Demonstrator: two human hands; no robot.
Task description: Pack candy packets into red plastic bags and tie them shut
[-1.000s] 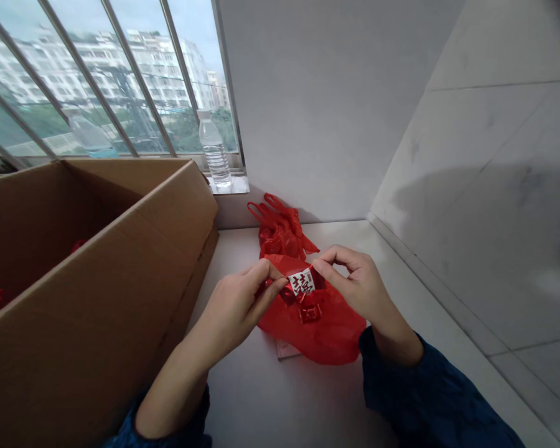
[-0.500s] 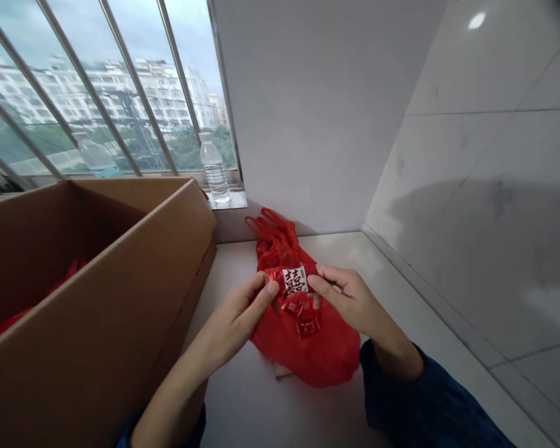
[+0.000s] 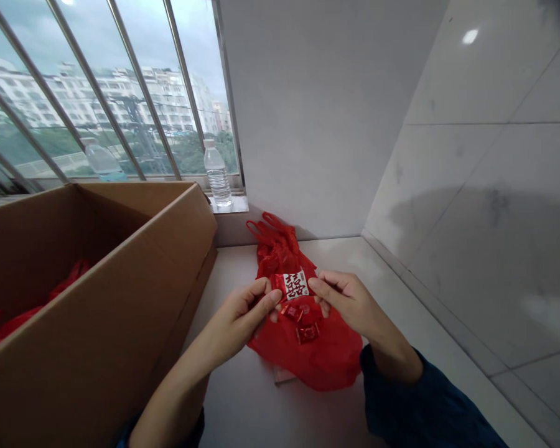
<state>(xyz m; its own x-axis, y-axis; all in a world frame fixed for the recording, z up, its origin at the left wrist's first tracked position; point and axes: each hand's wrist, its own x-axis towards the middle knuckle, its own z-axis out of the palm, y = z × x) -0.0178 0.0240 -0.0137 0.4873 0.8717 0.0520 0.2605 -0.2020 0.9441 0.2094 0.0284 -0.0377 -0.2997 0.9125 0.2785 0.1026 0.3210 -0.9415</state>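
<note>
A red packet with a white panel and a dark double-happiness character (image 3: 296, 285) is stretched between my two hands. My left hand (image 3: 249, 311) pinches its left end between thumb and fingers. At the right end, the thumb and fingers of my right hand (image 3: 348, 300) are closed on it. Below the packet, a few small red wrapped candies (image 3: 307, 333) lie on a red mesh bag (image 3: 329, 364). The bag's gathered top and loops reach back toward the wall. A pale flat piece (image 3: 284, 375) sticks out from under the bag's front.
A large open cardboard box (image 3: 135, 280) stands on the left with red fabric-like things (image 3: 70, 280) inside. A clear water bottle (image 3: 218, 174) is on the sill of the barred window. A tiled wall (image 3: 476, 236) bounds the white surface (image 3: 242, 404) on the right.
Both hands stay at the packet, with the right fingers slightly shifted at its right end. The whole view has tilted up a little, so things sit slightly lower.
</note>
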